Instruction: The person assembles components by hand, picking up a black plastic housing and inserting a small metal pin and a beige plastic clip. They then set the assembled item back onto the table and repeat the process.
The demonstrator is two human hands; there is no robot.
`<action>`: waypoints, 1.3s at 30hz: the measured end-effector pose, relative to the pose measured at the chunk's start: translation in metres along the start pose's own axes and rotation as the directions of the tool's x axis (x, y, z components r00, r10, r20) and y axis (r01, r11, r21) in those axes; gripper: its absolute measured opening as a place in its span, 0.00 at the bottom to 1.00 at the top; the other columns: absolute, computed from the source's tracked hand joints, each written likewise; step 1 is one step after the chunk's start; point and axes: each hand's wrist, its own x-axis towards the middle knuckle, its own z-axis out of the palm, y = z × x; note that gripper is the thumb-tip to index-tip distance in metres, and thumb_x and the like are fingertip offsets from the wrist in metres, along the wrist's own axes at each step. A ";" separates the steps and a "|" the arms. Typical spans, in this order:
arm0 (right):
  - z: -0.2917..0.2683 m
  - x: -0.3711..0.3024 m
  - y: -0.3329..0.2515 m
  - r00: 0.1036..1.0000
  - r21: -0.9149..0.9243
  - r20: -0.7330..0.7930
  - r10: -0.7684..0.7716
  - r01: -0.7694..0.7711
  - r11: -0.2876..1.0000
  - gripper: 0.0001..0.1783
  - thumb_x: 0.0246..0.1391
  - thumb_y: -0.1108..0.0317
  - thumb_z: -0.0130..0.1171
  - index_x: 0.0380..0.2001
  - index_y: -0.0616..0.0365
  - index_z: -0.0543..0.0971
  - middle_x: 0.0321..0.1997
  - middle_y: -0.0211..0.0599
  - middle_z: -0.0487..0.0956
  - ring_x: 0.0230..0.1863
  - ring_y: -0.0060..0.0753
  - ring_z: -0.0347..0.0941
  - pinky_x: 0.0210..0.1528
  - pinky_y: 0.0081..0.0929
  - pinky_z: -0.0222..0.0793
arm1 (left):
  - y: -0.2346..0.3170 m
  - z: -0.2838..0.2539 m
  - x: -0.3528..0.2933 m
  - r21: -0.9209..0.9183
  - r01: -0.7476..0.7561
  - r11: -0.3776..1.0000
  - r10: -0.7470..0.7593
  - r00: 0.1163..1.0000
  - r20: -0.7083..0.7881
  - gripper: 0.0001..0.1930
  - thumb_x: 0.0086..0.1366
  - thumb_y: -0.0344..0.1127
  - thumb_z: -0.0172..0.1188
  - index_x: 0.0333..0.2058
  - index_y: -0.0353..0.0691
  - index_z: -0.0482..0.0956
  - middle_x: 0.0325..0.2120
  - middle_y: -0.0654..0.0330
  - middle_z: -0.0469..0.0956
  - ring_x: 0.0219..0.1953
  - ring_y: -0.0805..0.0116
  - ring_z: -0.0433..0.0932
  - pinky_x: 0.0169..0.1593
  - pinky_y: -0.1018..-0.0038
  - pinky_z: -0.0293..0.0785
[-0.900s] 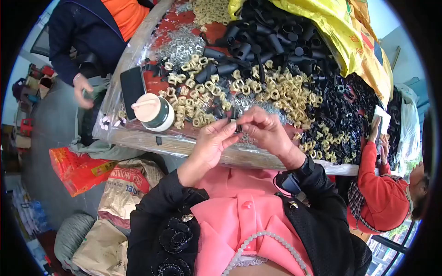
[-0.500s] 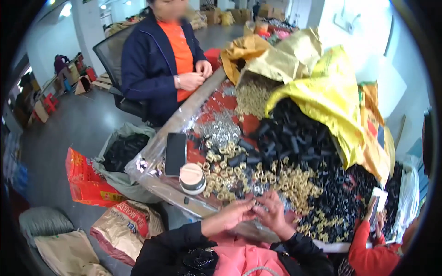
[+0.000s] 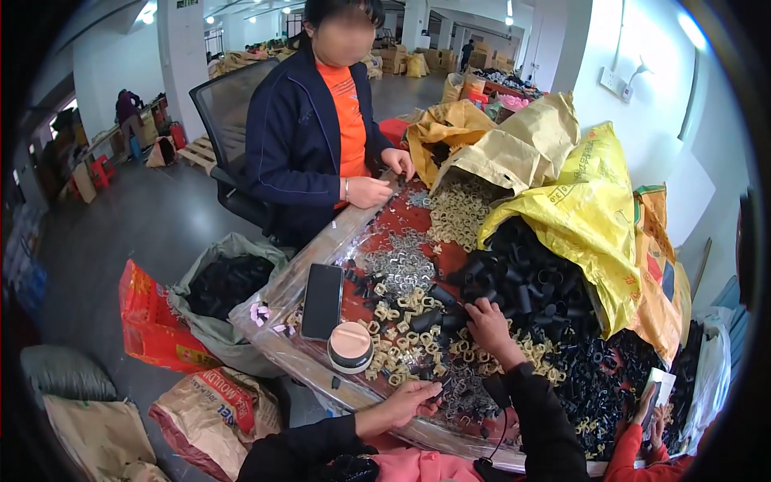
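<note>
My left hand (image 3: 408,404) is over the near edge of the table, thumb and finger pinched on a small dark piece (image 3: 437,392) whose kind I cannot make out. Farther out, my right hand (image 3: 493,331) reaches to the heap of short black tubes (image 3: 526,281). Its fingers are drawn together at the end of a black tube (image 3: 454,318); the fingertips are partly hidden. Between and around my hands lie cream-coloured plastic clips (image 3: 411,344), silvery metal loops (image 3: 474,386) and small black clips (image 3: 586,398).
A phone (image 3: 322,301) and a round lidded jar (image 3: 351,347) lie on the left. Yellow sack (image 3: 578,217) and tan sack (image 3: 514,149) spill parts at the back. A co-worker in a dark jacket (image 3: 289,153) sits opposite; another in red sleeves (image 3: 626,458) holds a phone at right.
My hands, together before, are now apart. The right has reached forward to the black tubes; the left stays near the edge. The view has tilted up, and the co-worker opposite has parted their hands.
</note>
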 end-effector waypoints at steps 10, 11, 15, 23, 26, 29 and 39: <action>-0.039 -0.007 -0.013 0.989 -0.029 -0.103 0.108 -0.111 0.993 0.20 0.34 0.71 0.57 0.37 0.54 0.71 0.31 0.37 0.68 0.32 0.41 0.64 0.35 0.34 0.62 | 0.006 0.003 -0.011 -0.044 -0.048 0.998 0.046 0.998 -0.035 0.10 0.59 0.38 0.52 0.34 0.38 0.70 0.26 0.61 0.73 0.26 0.77 0.72 0.30 0.82 0.72; -0.052 -0.012 -0.019 0.983 0.031 -0.095 0.155 -0.153 0.988 0.20 0.35 0.72 0.57 0.38 0.55 0.71 0.31 0.37 0.68 0.33 0.39 0.64 0.36 0.31 0.63 | 0.005 -0.001 -0.012 -0.051 -0.053 0.997 0.052 0.998 -0.025 0.10 0.59 0.38 0.52 0.36 0.38 0.69 0.27 0.61 0.73 0.26 0.76 0.73 0.31 0.82 0.72; -0.082 -0.038 -0.045 0.957 0.302 -0.001 0.291 -0.277 0.912 0.20 0.39 0.72 0.57 0.40 0.57 0.68 0.31 0.35 0.69 0.34 0.33 0.65 0.37 0.24 0.62 | 0.009 0.010 -0.029 -0.061 -0.112 0.992 0.114 0.993 0.035 0.15 0.60 0.37 0.51 0.44 0.39 0.64 0.29 0.59 0.73 0.28 0.74 0.73 0.32 0.81 0.72; -0.078 -0.102 -0.100 0.882 0.889 0.425 0.205 -0.449 0.086 0.17 0.51 0.76 0.47 0.46 0.60 0.63 0.37 0.27 0.69 0.42 0.21 0.64 0.44 0.24 0.62 | 0.015 0.038 -0.041 0.046 -0.086 0.995 0.075 0.978 0.196 0.26 0.59 0.37 0.52 0.55 0.46 0.53 0.33 0.55 0.73 0.31 0.71 0.73 0.34 0.79 0.72; -0.057 -0.109 -0.102 0.986 0.908 0.080 0.148 -0.134 0.397 0.16 0.51 0.74 0.46 0.45 0.60 0.64 0.37 0.33 0.71 0.41 0.27 0.67 0.44 0.25 0.63 | 0.005 0.044 -0.039 0.030 -0.110 0.993 0.101 0.970 0.222 0.29 0.57 0.37 0.54 0.56 0.44 0.52 0.36 0.54 0.71 0.33 0.69 0.73 0.36 0.78 0.72; -0.062 -0.111 -0.105 0.944 0.862 0.173 0.280 -0.282 0.421 0.15 0.51 0.69 0.48 0.43 0.61 0.66 0.36 0.42 0.72 0.37 0.31 0.69 0.39 0.27 0.65 | 0.005 0.053 -0.035 0.134 -0.199 0.971 0.174 0.969 0.177 0.28 0.58 0.40 0.53 0.54 0.42 0.53 0.32 0.55 0.71 0.29 0.70 0.72 0.32 0.79 0.71; -0.066 -0.158 -0.094 0.958 0.960 0.239 0.157 -0.209 -0.185 0.26 0.50 0.75 0.49 0.54 0.59 0.59 0.43 0.28 0.69 0.42 0.24 0.66 0.46 0.24 0.62 | -0.007 0.065 -0.024 0.098 -0.161 0.982 0.137 0.967 0.217 0.26 0.58 0.41 0.53 0.52 0.39 0.57 0.34 0.53 0.71 0.30 0.70 0.72 0.32 0.80 0.71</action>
